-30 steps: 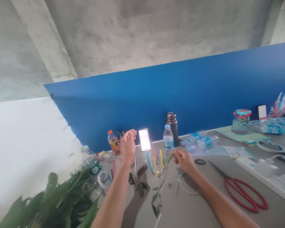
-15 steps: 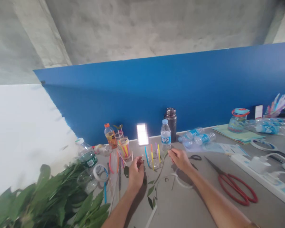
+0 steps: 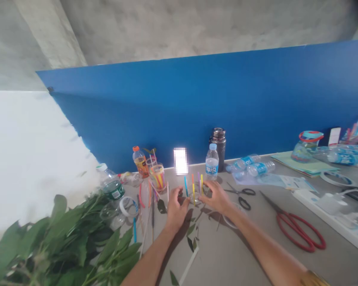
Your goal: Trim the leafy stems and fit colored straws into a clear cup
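Observation:
A small transparent plastic cup point(image 3: 195, 195) stands on the grey table top point(image 3: 241, 242), with thin coloured straws rising from it. My left hand point(image 3: 176, 210) is at its left side, fingers apart, and holds nothing I can see. My right hand point(image 3: 216, 197) comes in from the right, its fingertips against the cup. Loose green leaves point(image 3: 191, 232) lie on the table just below my hands. A second cup point(image 3: 157, 177) packed with coloured straws stands to the left of my left hand.
A bunch of leafy branches point(image 3: 56, 238) fills the lower left. Plastic bottles point(image 3: 211, 162) and a dark thermos point(image 3: 218, 149) stand along the blue wall panel point(image 3: 181, 111). Black scissors point(image 3: 241, 192), red-handled scissors point(image 3: 295, 230) and a white power strip point(image 3: 325, 208) lie to the right.
Both hands have come together on either side of the straw cup, my left hand moving up and right. The view has tilted slightly, and the black scissors now show in full.

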`<state>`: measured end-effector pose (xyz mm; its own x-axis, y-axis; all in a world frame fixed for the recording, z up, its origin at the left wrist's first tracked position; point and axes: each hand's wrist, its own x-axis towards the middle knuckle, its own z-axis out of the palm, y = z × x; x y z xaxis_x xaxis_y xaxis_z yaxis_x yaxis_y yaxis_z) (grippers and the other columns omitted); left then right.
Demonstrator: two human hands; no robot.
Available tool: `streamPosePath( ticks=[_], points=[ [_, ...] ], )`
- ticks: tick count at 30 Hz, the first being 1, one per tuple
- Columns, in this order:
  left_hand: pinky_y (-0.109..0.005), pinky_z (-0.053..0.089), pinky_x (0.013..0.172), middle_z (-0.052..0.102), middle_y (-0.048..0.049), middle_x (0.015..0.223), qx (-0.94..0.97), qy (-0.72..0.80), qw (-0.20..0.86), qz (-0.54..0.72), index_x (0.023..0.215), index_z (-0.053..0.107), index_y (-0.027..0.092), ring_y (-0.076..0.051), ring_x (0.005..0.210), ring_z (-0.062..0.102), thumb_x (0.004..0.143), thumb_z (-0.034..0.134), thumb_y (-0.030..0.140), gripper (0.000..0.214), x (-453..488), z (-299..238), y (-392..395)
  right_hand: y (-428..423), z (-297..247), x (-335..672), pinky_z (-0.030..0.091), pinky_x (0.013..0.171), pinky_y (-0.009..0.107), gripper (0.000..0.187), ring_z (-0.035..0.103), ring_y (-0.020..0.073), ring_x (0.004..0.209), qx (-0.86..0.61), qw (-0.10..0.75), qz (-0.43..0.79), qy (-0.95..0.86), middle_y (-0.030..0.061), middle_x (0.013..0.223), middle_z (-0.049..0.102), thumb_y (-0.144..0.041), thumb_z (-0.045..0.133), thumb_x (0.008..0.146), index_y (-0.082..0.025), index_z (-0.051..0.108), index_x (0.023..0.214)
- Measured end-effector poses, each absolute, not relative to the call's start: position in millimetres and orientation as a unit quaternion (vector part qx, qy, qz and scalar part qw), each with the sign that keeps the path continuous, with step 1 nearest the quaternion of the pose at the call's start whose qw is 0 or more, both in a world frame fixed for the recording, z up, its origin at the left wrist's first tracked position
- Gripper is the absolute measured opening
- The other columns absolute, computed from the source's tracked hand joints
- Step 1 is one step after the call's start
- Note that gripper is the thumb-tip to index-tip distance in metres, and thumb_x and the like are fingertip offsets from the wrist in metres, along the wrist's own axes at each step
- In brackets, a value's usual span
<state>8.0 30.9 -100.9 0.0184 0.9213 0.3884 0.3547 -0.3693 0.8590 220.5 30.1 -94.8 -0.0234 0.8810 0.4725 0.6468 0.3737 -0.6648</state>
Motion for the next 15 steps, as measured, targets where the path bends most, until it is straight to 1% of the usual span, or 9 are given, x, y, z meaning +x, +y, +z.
streamPosePath(
  ticks=[3, 5, 7, 8, 9, 10, 12, 13, 15],
  points=[
    [-0.041, 0.051, 0.101, 0.067, -0.0148, 0.131, 0.663, 0.487, 0.277, 0.497, 0.128, 0.064, 0.017, -0.027, 0.121, 0.064, 0.085, 0.067, 0.033, 0.046, 11.8, -102.9, 32.5, 30.3, -94.2, 218.8, 0.049, 0.102, 0.047, 0.053, 0.062, 0.0322, 0.117, -0.553, 0.439, 0.116, -0.698, 0.0125, 0.124, 0.073, -0.035, 0.079, 0.075, -0.020, 0.071, 0.125],
    [-0.042, 0.051, 0.101, 0.067, -0.0140, 0.132, 0.669, 0.487, 0.277, 0.488, 0.130, 0.063, 0.017, -0.028, 0.121, 0.063, 0.084, 0.069, 0.035, 0.050, 13.5, -103.1, 33.6, 31.1, -92.5, 223.4, 0.049, 0.102, 0.045, 0.053, 0.064, 0.0308, 0.116, -0.551, 0.442, 0.109, -0.699, 0.0121, 0.125, 0.073, -0.033, 0.078, 0.075, -0.019, 0.071, 0.126],
    [-0.041, 0.052, 0.100, 0.068, -0.0134, 0.130, 0.670, 0.487, 0.281, 0.484, 0.130, 0.063, 0.018, -0.027, 0.119, 0.065, 0.083, 0.069, 0.036, 0.050, 13.8, -101.8, 34.1, 32.5, -89.7, 233.0, 0.051, 0.098, 0.040, 0.046, 0.067, 0.0269, 0.107, -0.561, 0.442, 0.115, -0.690, 0.0096, 0.121, 0.075, -0.029, 0.073, 0.077, -0.020, 0.073, 0.122],
    [-0.040, 0.052, 0.098, 0.069, -0.0134, 0.127, 0.666, 0.490, 0.280, 0.487, 0.128, 0.064, 0.018, -0.027, 0.116, 0.066, 0.083, 0.068, 0.036, 0.049, 13.4, -100.5, 33.9, 33.2, -88.0, 239.1, 0.052, 0.094, 0.037, 0.039, 0.070, 0.0245, 0.100, -0.580, 0.437, 0.123, -0.677, 0.0077, 0.115, 0.077, -0.026, 0.068, 0.080, -0.021, 0.074, 0.118],
    [-0.039, 0.053, 0.095, 0.070, -0.0134, 0.123, 0.658, 0.496, 0.275, 0.495, 0.126, 0.064, 0.017, -0.026, 0.113, 0.066, 0.083, 0.067, 0.035, 0.046, 12.7, -98.9, 33.4, 33.8, -86.5, 245.2, 0.053, 0.088, 0.034, 0.031, 0.071, 0.0226, 0.094, -0.609, 0.428, 0.130, -0.656, 0.0057, 0.107, 0.078, -0.025, 0.062, 0.084, -0.022, 0.076, 0.111],
    [-0.038, 0.054, 0.092, 0.071, -0.0131, 0.119, 0.649, 0.503, 0.267, 0.505, 0.123, 0.065, 0.017, -0.026, 0.110, 0.067, 0.084, 0.065, 0.035, 0.042, 11.7, -97.0, 32.5, 34.3, -85.1, 250.7, 0.052, 0.085, 0.032, 0.028, 0.072, 0.0223, 0.091, -0.642, 0.412, 0.126, -0.634, 0.0048, 0.100, 0.079, -0.024, 0.058, 0.087, -0.023, 0.077, 0.107],
    [-0.036, 0.054, 0.086, 0.072, -0.0112, 0.107, 0.631, 0.516, 0.245, 0.525, 0.112, 0.067, 0.019, -0.025, 0.100, 0.068, 0.085, 0.061, 0.036, 0.032, 9.4, -92.4, 29.0, 34.6, -82.9, 257.9, 0.051, 0.082, 0.032, 0.029, 0.073, 0.0235, 0.092, -0.686, 0.363, 0.112, -0.621, 0.0054, 0.098, 0.080, -0.024, 0.053, 0.092, -0.024, 0.078, 0.106],
    [-0.035, 0.054, 0.083, 0.073, -0.0095, 0.100, 0.627, 0.519, 0.237, 0.530, 0.105, 0.068, 0.020, -0.024, 0.094, 0.068, 0.087, 0.059, 0.038, 0.027, 8.1, -89.8, 26.5, 34.2, -82.1, 258.8, 0.051, 0.083, 0.032, 0.031, 0.073, 0.0244, 0.096, -0.694, 0.335, 0.103, -0.628, 0.0061, 0.103, 0.081, -0.024, 0.053, 0.093, -0.024, 0.078, 0.110],
    [-0.033, 0.052, 0.077, 0.070, -0.0059, 0.085, 0.630, 0.521, 0.232, 0.527, 0.092, 0.067, 0.021, -0.022, 0.081, 0.066, 0.090, 0.055, 0.042, 0.024, 5.7, -84.2, 20.3, 32.5, -80.7, 255.6, 0.050, 0.086, 0.032, 0.038, 0.073, 0.0256, 0.104, -0.695, 0.275, 0.089, -0.658, 0.0068, 0.115, 0.079, -0.023, 0.051, 0.095, -0.026, 0.074, 0.125]
  ],
)
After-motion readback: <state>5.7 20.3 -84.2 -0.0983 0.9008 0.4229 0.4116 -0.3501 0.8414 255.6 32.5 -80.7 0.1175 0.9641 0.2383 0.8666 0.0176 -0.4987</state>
